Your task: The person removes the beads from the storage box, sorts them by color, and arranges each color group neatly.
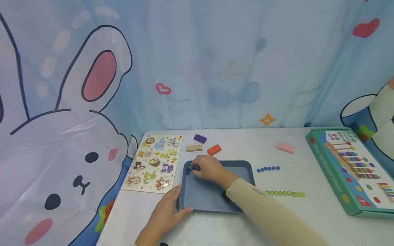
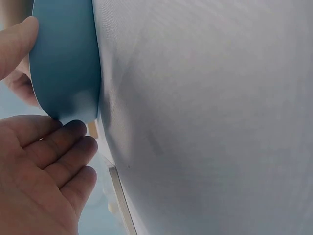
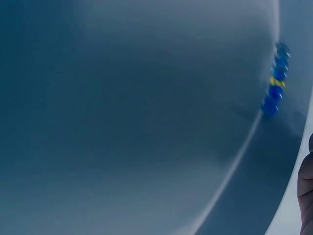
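The grey-blue tray [image 1: 209, 193] lies on the table. At its far left corner, my right hand [image 1: 209, 167] reaches down with fingertips beside several blue beads [image 1: 188, 171] and a yellow-green one. In the right wrist view these blue beads [image 3: 270, 105] line the tray's inner edge, the yellow one [image 3: 277, 82] among them. Whether the fingertips hold a bead is hidden. My left hand [image 1: 167, 208] rests against the near left corner, its fingers extended along the outer wall and its thumb near the front rim. The left wrist view shows this left hand [image 2: 44, 171] touching the tray [image 2: 68, 63].
Right of the tray lie a blue bead row [image 1: 268, 168] and a yellow-green row [image 1: 285, 193]. Purple [image 1: 200, 138], tan [image 1: 194, 148], orange [image 1: 214, 149] and pink [image 1: 286, 148] blocks sit behind. An animal puzzle board [image 1: 152, 164] stands left, a game box [image 1: 351, 171] right.
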`<action>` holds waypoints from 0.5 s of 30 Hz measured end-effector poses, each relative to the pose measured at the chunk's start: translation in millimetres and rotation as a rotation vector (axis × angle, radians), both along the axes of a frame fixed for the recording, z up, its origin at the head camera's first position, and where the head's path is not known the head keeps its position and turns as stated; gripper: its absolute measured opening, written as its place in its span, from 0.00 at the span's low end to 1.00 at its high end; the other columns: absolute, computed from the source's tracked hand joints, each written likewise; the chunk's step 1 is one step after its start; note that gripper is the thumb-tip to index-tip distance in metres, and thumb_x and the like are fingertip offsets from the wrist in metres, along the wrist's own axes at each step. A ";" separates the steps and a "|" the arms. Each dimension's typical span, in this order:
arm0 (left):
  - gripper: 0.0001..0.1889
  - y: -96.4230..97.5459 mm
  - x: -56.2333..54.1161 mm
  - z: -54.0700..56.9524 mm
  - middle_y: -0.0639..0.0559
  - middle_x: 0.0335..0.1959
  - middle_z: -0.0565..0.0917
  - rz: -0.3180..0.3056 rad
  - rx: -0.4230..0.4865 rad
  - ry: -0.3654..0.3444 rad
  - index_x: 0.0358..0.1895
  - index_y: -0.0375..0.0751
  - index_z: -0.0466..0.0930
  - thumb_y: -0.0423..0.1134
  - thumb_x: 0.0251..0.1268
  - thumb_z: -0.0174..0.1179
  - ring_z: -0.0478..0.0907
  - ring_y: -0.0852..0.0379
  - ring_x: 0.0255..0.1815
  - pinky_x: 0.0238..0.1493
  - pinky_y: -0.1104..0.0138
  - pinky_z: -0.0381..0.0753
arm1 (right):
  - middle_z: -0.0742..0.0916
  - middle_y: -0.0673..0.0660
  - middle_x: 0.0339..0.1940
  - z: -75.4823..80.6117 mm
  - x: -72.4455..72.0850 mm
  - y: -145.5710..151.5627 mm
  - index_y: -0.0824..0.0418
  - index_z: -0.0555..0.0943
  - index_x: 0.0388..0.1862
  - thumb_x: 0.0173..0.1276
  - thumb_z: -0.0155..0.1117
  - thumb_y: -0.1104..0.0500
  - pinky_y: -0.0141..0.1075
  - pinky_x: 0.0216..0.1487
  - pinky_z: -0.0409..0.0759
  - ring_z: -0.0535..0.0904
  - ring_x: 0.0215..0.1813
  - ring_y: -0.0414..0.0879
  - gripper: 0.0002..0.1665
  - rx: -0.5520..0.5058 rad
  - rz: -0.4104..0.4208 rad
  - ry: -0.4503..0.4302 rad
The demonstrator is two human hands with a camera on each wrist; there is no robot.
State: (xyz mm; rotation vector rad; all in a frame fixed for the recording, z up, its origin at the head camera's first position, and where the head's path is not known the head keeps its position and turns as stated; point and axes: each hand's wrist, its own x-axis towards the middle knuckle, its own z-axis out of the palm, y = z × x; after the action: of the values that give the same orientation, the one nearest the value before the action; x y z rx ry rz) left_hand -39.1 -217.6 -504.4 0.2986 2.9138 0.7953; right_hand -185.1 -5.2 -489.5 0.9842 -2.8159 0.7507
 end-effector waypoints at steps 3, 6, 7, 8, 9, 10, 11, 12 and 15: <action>0.57 -0.6 -0.2 0.6 0.42 0.80 0.69 0.000 0.006 -0.004 0.82 0.39 0.60 0.76 0.60 0.62 0.67 0.40 0.81 0.80 0.44 0.68 | 0.82 0.43 0.28 -4.2 0.1 -8.2 0.54 0.92 0.45 0.65 0.76 0.52 0.26 0.29 0.73 0.73 0.29 0.34 0.12 0.048 0.021 -0.028; 0.58 -1.0 -0.3 1.1 0.42 0.81 0.68 -0.001 0.006 -0.010 0.82 0.39 0.60 0.78 0.60 0.60 0.66 0.40 0.81 0.81 0.44 0.68 | 0.82 0.43 0.28 -7.0 -0.2 -15.0 0.53 0.92 0.47 0.66 0.76 0.51 0.26 0.29 0.73 0.73 0.29 0.34 0.12 0.092 0.033 -0.041; 0.58 -1.2 -0.2 1.2 0.42 0.81 0.68 -0.001 0.004 -0.010 0.82 0.39 0.59 0.78 0.60 0.59 0.66 0.40 0.81 0.81 0.44 0.68 | 0.82 0.43 0.28 -7.1 0.0 -16.7 0.53 0.92 0.47 0.66 0.76 0.52 0.26 0.30 0.73 0.73 0.29 0.34 0.12 0.096 0.036 -0.043; 0.58 -1.3 -0.2 1.3 0.42 0.81 0.68 -0.002 0.002 -0.011 0.82 0.39 0.59 0.79 0.59 0.59 0.66 0.40 0.81 0.81 0.44 0.68 | 0.82 0.43 0.28 -7.4 0.0 -18.3 0.53 0.92 0.46 0.66 0.76 0.52 0.26 0.30 0.73 0.73 0.29 0.34 0.12 0.100 0.039 -0.043; 0.58 -1.3 -0.2 1.5 0.42 0.81 0.68 -0.002 0.001 -0.012 0.82 0.39 0.59 0.79 0.59 0.59 0.66 0.40 0.81 0.81 0.44 0.68 | 0.82 0.43 0.27 -7.5 0.1 -19.5 0.53 0.92 0.46 0.66 0.76 0.52 0.26 0.29 0.73 0.73 0.29 0.35 0.12 0.103 0.041 -0.040; 0.58 -1.4 -0.3 1.6 0.43 0.81 0.68 -0.003 -0.002 -0.012 0.83 0.39 0.59 0.79 0.59 0.59 0.66 0.40 0.81 0.81 0.44 0.68 | 0.82 0.43 0.27 -7.4 0.3 -20.5 0.53 0.93 0.45 0.66 0.77 0.52 0.26 0.29 0.73 0.73 0.29 0.35 0.11 0.106 0.042 -0.038; 0.58 -1.4 -0.3 1.7 0.43 0.81 0.68 -0.003 -0.003 -0.014 0.83 0.40 0.59 0.79 0.59 0.58 0.66 0.40 0.81 0.81 0.44 0.68 | 0.82 0.43 0.27 -7.3 0.4 -21.6 0.52 0.93 0.45 0.65 0.77 0.52 0.26 0.29 0.73 0.73 0.28 0.35 0.11 0.108 0.043 -0.037; 0.58 -1.4 -0.4 1.6 0.43 0.81 0.68 -0.004 -0.003 -0.016 0.83 0.40 0.59 0.79 0.59 0.59 0.66 0.40 0.81 0.81 0.44 0.68 | 0.82 0.43 0.27 -7.5 0.5 -22.3 0.52 0.93 0.45 0.65 0.77 0.52 0.26 0.29 0.73 0.73 0.28 0.35 0.11 0.109 0.043 -0.036; 0.58 -1.2 -0.3 1.5 0.42 0.81 0.68 -0.004 -0.001 -0.022 0.83 0.40 0.59 0.79 0.59 0.59 0.66 0.40 0.81 0.80 0.44 0.68 | 0.82 0.43 0.25 -8.3 0.3 -24.5 0.52 0.93 0.44 0.65 0.77 0.52 0.27 0.27 0.72 0.73 0.27 0.35 0.11 0.115 0.042 -0.043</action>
State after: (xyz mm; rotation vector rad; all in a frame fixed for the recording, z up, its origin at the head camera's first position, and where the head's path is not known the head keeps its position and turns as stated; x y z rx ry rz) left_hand -39.3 -218.8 -502.8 0.2941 2.8917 0.7907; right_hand -184.8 -29.7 -497.8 1.0592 -2.9124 0.6279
